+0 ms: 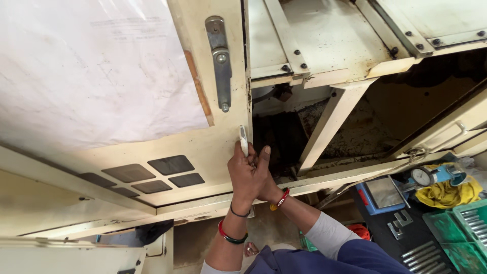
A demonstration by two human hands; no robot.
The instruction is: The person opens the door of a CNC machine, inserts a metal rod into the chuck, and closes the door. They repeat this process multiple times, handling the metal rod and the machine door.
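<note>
My left hand (242,175) is closed around the lower end of a slim white handle (244,139), which stands at the right edge of a cream machine door (213,152). My right hand (265,170) presses against the left from the right side, thumb pointing up, and grips the same handle. It is mostly hidden behind the left hand. Both wrists wear bangles. Just right of the hands is the dark, dirty opening of the machine (279,137).
A large creased paper sheet (91,71) covers the door's upper left. A metal latch plate (221,61) and dark vent slots (152,172) are also on the door. At right are a dial gauge (421,176), a yellow cloth (446,194) and a green tray of metal rods (466,223).
</note>
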